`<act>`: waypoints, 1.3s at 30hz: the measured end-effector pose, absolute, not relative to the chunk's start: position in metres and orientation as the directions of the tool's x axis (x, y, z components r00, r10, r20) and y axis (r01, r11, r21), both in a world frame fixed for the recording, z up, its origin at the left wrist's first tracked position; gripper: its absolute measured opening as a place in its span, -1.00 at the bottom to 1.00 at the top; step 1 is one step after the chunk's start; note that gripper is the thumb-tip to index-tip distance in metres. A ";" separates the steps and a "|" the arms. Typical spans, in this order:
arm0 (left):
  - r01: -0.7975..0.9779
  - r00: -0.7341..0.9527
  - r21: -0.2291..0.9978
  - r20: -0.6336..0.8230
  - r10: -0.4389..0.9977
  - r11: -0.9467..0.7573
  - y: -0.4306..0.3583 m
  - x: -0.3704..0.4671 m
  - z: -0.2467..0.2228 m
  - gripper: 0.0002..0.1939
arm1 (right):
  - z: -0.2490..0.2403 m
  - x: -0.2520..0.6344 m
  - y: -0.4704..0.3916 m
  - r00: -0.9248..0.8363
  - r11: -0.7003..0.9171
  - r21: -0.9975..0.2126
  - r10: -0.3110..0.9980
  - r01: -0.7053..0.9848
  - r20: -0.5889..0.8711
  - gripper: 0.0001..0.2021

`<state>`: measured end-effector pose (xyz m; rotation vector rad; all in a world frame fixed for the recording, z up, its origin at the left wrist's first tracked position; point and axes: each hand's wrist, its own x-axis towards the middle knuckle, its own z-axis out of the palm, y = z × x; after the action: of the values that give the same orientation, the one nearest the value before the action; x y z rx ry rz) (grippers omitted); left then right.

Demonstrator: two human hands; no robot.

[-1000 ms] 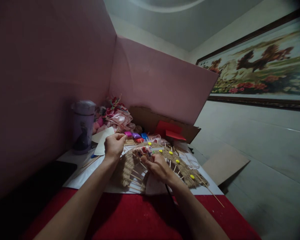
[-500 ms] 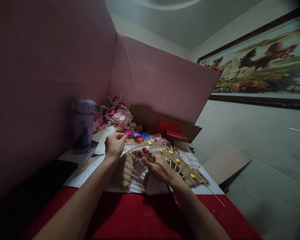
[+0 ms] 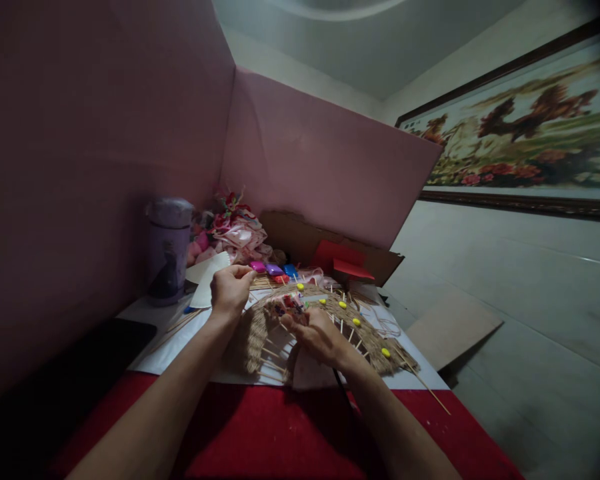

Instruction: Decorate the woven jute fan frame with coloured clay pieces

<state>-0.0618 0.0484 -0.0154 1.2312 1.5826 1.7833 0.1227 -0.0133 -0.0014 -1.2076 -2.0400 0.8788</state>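
woven fan [image 3: 375,340] lies on paper [image 3: 180,340], tumbler [image 3: 169,250] behind left.

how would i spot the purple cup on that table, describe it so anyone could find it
Follow the tall pink board on the left down to the table's far left corner. The purple cup stands upright there, left of the pink fabric pile, and is the only tall lidded thing.

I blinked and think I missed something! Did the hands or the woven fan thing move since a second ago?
Hardly anything moved. The left hand stays raised with its fingers pinched, seemingly on a thin strand, though that is too fine to tell. The right hand keeps pressing on the woven fan at the same spot. Nothing was picked up or let go. The purple cup and pink cloth pile sit as before.
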 end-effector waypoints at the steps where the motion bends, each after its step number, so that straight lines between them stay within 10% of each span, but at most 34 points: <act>1: 0.221 -0.497 0.947 0.316 0.808 -0.235 0.048 -0.062 -0.015 -0.80 | -0.002 0.123 -0.013 -0.402 0.365 -0.781 0.901 0.507 0.161 -0.48; 39: 0.197 -0.434 0.950 0.306 0.847 -0.242 0.041 -0.058 -0.009 -0.80 | -0.012 0.122 -0.008 -0.335 0.356 -0.757 0.923 0.549 0.191 -0.46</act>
<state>-0.0576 0.0413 -0.0085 1.2662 1.5195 1.7246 0.1218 -0.0078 -0.0115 -1.2741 -2.0050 0.7837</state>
